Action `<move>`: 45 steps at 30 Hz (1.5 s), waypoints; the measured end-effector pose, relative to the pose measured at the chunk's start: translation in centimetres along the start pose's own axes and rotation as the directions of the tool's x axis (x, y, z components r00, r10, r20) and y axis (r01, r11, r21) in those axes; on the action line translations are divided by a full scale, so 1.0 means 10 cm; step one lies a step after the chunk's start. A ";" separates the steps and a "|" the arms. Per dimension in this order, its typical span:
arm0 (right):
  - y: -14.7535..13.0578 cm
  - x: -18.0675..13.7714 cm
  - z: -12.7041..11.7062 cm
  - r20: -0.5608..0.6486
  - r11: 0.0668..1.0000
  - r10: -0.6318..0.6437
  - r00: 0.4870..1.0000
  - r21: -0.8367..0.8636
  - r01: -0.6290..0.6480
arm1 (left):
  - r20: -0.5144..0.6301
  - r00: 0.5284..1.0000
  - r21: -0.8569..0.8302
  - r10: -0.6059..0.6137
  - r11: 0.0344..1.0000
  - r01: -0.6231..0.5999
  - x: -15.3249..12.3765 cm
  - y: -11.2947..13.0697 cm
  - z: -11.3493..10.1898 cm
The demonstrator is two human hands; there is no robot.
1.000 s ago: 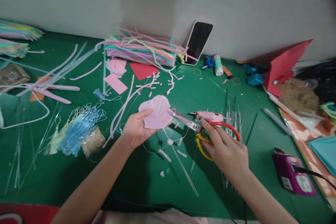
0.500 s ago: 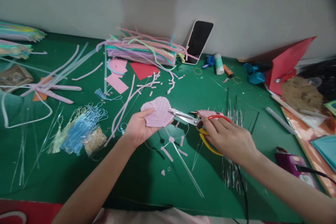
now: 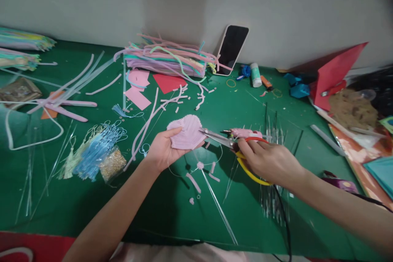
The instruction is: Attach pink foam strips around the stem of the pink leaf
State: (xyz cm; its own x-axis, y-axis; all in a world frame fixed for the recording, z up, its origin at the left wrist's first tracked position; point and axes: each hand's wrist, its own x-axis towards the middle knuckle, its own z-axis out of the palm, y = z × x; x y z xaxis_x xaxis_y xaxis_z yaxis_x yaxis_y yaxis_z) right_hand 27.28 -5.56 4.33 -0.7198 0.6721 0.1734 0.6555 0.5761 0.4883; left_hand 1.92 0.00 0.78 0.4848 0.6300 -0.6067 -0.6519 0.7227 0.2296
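Observation:
My left hand (image 3: 162, 148) grips a flat lilac fuzzy piece (image 3: 188, 133) with ridged rows and a rounded top, the thumb on its face and fingers beneath. My right hand (image 3: 270, 161) is closed round the red and yellow handles of a pair of scissors (image 3: 219, 138). The blades look nearly together, and their tips meet the right edge of the lilac piece. Behind the scissors lies a pink glue gun (image 3: 245, 132). Below my left hand, a small lilac piece on clear strands (image 3: 200, 165) rests on the table among short lilac offcuts (image 3: 193, 183).
Pastel pipe cleaners (image 3: 166, 63) are heaped at the back beside a leaning phone (image 3: 233, 47). Blue tassels (image 3: 96, 153) and a bag of gold beads (image 3: 113, 163) lie left. Thin metallic strands (image 3: 273, 196) spread under my right arm, near a black cord (image 3: 287, 225).
My right hand and the scissors have shifted slightly right and down, and the blades look closer together. The lilac piece stays in my left hand, barely moved.

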 end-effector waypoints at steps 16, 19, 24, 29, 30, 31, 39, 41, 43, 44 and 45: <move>-0.49 0.04 -0.13 0.649 0.716 0.376 0.662 0.250 -0.651 | -0.042 0.997 0.172 0.060 0.984 -0.052 -0.01 -0.03 -0.07; -0.50 0.05 -0.22 0.741 0.700 0.222 0.633 0.331 -0.633 | -0.039 0.996 0.257 0.076 0.964 -0.063 -0.01 -0.05 -0.08; -0.24 0.19 -0.36 0.768 0.212 0.121 0.629 0.599 -0.772 | 0.047 0.995 0.327 0.088 0.940 -0.099 -0.02 -0.07 -0.10; -0.23 0.37 -0.22 0.773 -0.546 0.015 0.635 0.538 -0.642 | 0.072 0.993 0.357 0.090 0.928 -0.110 -0.01 -0.09 -0.10; -0.25 0.38 -0.19 0.775 -0.595 0.004 0.632 0.510 -0.621 | 0.075 0.993 0.366 0.089 0.924 -0.110 -0.02 -0.10 -0.10; -0.28 0.39 -0.15 0.778 -0.628 0.002 0.628 0.490 -0.605 | 0.080 0.993 0.373 0.086 0.921 -0.110 -0.02 -0.10 -0.10; -0.30 0.40 -0.12 0.791 -0.683 -0.006 0.612 0.444 -0.580 | 0.132 0.989 0.409 0.071 0.905 -0.120 -0.01 -0.10 -0.13; -0.30 0.42 -0.12 0.791 -0.662 0.007 0.611 0.462 -0.590 | 0.118 0.990 0.424 0.079 0.898 -0.122 -0.01 -0.10 -0.13; -0.32 0.43 -0.11 0.789 -0.630 0.025 0.613 0.489 -0.603 | 0.107 0.990 0.435 0.089 0.891 -0.127 -0.01 -0.10 -0.13; -0.33 0.43 -0.10 0.787 -0.613 0.035 0.616 0.504 -0.608 | 0.106 0.990 0.441 0.092 0.888 -0.130 -0.01 -0.09 -0.14; -0.34 0.43 -0.08 0.783 -0.595 0.047 0.620 0.521 -0.613 | 0.107 0.990 0.447 0.093 0.885 -0.132 -0.01 -0.09 -0.14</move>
State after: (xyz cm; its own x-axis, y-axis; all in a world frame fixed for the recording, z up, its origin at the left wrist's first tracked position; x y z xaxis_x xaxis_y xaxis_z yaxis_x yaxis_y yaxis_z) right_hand 21.80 -5.03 4.12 -0.2372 0.8080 -0.5393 0.1699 -0.5121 -0.8420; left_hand 1.66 -1.12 -0.40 0.4811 0.7215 -0.4980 -0.3800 0.6836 0.6232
